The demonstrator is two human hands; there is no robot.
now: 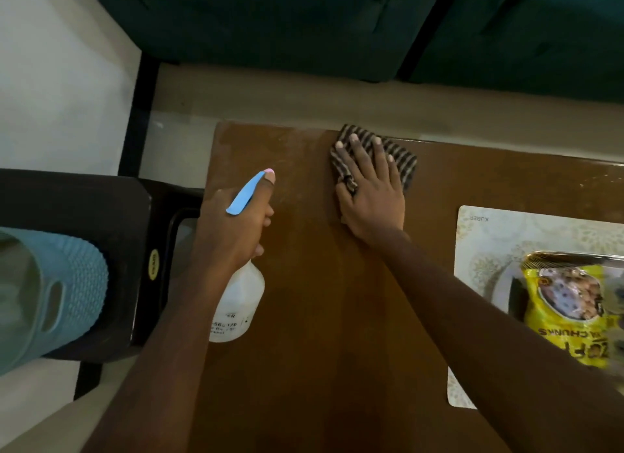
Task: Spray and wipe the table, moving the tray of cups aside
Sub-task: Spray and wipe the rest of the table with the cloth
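Two dark green upholstered seat cushions fill the top of the view, side by side with a dark gap between them. A pale floor shows at upper left, crossed by a black upright bar. At left stands a black plastic stool bearing an oval gold sticker. A light blue textured basket with a slot handle overlaps the stool's near side. At right lies a pale patterned placemat, and over it a yellow snack packet, its print upside down and partly blurred.
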